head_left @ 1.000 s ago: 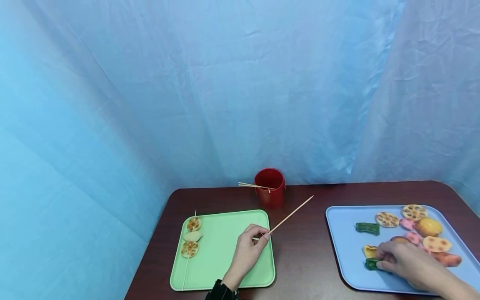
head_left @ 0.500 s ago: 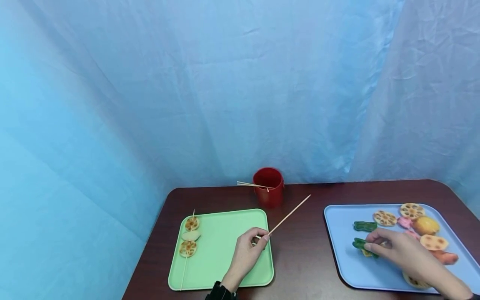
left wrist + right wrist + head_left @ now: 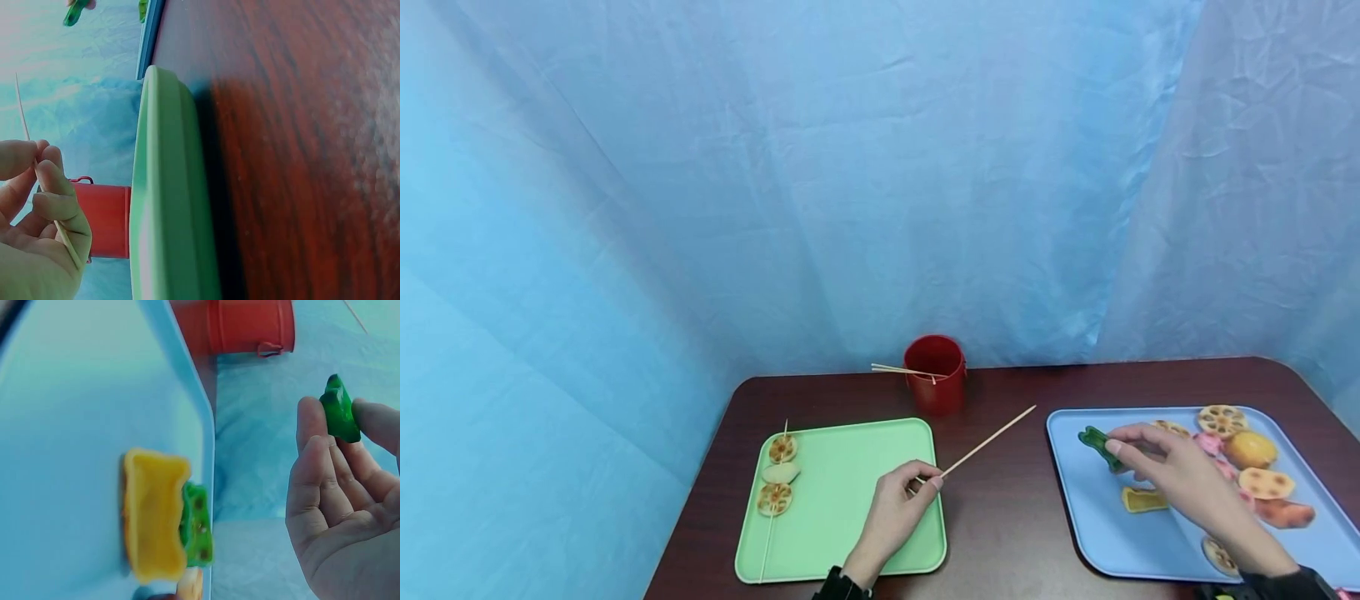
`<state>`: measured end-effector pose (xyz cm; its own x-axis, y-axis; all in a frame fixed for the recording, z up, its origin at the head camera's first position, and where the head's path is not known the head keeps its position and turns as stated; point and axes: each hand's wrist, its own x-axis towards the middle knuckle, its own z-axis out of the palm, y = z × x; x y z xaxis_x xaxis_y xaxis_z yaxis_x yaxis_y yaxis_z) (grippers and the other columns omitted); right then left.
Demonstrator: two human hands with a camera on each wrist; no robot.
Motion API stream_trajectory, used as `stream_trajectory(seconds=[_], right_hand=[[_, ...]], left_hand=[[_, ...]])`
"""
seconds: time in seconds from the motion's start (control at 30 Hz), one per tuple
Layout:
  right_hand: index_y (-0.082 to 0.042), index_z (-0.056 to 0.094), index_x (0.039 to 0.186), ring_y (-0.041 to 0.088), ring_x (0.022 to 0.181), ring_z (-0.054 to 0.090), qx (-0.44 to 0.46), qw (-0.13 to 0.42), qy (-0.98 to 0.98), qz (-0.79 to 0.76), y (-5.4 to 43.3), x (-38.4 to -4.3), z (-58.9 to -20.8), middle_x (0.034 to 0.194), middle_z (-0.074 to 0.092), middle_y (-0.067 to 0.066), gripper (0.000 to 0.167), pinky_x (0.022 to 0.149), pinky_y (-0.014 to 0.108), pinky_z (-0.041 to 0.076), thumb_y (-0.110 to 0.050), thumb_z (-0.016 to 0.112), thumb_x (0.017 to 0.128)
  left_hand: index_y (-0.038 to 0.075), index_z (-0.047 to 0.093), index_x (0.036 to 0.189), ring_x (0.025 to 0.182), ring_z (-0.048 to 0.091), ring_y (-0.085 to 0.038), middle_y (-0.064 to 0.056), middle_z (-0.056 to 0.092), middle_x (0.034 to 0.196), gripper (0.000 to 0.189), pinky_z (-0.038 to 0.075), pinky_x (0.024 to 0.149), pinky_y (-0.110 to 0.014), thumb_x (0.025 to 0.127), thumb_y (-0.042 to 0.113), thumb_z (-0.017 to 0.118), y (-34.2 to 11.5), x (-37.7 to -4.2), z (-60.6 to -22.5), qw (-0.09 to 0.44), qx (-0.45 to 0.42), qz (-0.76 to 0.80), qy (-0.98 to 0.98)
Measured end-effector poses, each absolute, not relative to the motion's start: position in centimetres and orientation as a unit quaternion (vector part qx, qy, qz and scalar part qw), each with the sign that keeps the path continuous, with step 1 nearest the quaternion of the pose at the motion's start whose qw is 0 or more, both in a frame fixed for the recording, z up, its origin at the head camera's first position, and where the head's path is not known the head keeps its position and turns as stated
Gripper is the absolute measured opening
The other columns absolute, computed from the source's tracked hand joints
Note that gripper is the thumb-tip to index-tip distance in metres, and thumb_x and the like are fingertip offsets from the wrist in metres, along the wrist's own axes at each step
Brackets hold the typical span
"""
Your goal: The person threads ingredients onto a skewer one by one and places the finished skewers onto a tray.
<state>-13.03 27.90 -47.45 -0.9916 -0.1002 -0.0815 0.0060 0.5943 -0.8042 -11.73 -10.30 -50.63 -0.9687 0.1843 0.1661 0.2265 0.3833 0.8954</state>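
Observation:
My left hand (image 3: 898, 508) pinches a bamboo skewer (image 3: 992, 440) over the right part of the green tray (image 3: 842, 575). The bare skewer slants up to the right, its lower end lying across the palm in the left wrist view. Between thumb and fingertips my right hand (image 3: 1176, 471) holds a green pepper piece (image 3: 339, 411), raised above the blue tray (image 3: 1075, 500). Below it lies a yellow pepper piece (image 3: 1144, 500). Another green pepper piece (image 3: 199, 525) rests behind the yellow one in the right wrist view, hidden by the right hand in the head view.
A red bucket (image 3: 942, 396) with several skewers leaning over its rim stands at the back. On the green tray's left lies a loaded skewer with lotus root slices (image 3: 774, 499). Lotus slices, pink pieces and a yellow round piece (image 3: 1251, 449) crowd the blue tray's right side.
My right hand has picked the green pepper piece up from beside the yellow one and lifted it away and slightly left. The left hand keeps its skewer, which has tipped a little lower.

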Motion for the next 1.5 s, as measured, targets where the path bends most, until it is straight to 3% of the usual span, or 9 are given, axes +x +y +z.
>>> stream_trajectory(seconds=[0.3, 0.5, 0.77, 1.17, 1.5], right_hand=[[0.004, 0.056, 0.14, 0.023, 0.094, 0.073, -0.002, 0.074, 0.856, -0.511, 26.8, -13.5, -46.7, 0.118, 0.072, 0.016, 0.061, 0.076, 0.036, 0.059, -0.047, 0.055, 0.106], [0.007, 0.053, 0.141, 0.017, 0.096, 0.073, 0.024, 0.092, 0.799, -0.594, 25.6, -13.7, -46.7, 0.12, 0.07, 0.011, 0.063, 0.084, 0.035, 0.059, -0.045, 0.058, 0.105], [0.005, 0.057, 0.133, 0.016, 0.093, 0.073, 0.045, 0.104, 0.728, -0.676, 23.9, -14.0, -47.1, 0.107, 0.071, -0.003, 0.05, 0.084, 0.035, 0.059, -0.037, 0.06, 0.106], [0.008, 0.055, 0.135, 0.015, 0.098, 0.072, 0.014, 0.089, 0.725, -0.682, 23.3, -13.8, -47.0, 0.113, 0.07, 0.001, 0.052, 0.086, 0.037, 0.059, -0.033, 0.062, 0.105], [0.008, 0.055, 0.137, 0.013, 0.099, 0.071, 0.013, 0.088, 0.73, -0.677, 23.0, -13.5, -47.0, 0.116, 0.068, 0.0, 0.053, 0.086, 0.032, 0.059, -0.033, 0.063, 0.105]], left_hand=[[0.003, 0.077, 0.1, 0.069, 0.057, -0.001, 0.001, 0.072, 0.084, 0.012, 0.046, 0.063, -0.017, 0.096, 0.012, 0.071, -10.3, -11.6, -50.9, 0.018, -0.163, -0.518, -0.84], [0.003, 0.078, 0.099, 0.07, 0.054, 0.002, 0.004, 0.071, 0.084, 0.011, 0.046, 0.064, -0.017, 0.095, 0.012, 0.072, -10.0, -11.4, -51.1, 0.01, -0.174, -0.513, -0.84], [0.003, 0.077, 0.098, 0.071, 0.055, 0.002, 0.006, 0.07, 0.082, 0.01, 0.048, 0.066, -0.018, 0.095, 0.01, 0.072, -9.7, -11.2, -51.2, -0.003, -0.167, -0.513, -0.842], [0.003, 0.078, 0.098, 0.068, 0.056, 0.001, 0.008, 0.069, 0.08, 0.01, 0.047, 0.064, -0.018, 0.095, 0.011, 0.072, -9.6, -11.4, -51.1, -0.012, -0.156, -0.515, -0.843], [0.003, 0.078, 0.098, 0.067, 0.056, 0.001, 0.007, 0.069, 0.079, 0.011, 0.047, 0.064, -0.018, 0.094, 0.011, 0.072, -9.5, -11.2, -51.1, -0.019, -0.147, -0.523, -0.839]])
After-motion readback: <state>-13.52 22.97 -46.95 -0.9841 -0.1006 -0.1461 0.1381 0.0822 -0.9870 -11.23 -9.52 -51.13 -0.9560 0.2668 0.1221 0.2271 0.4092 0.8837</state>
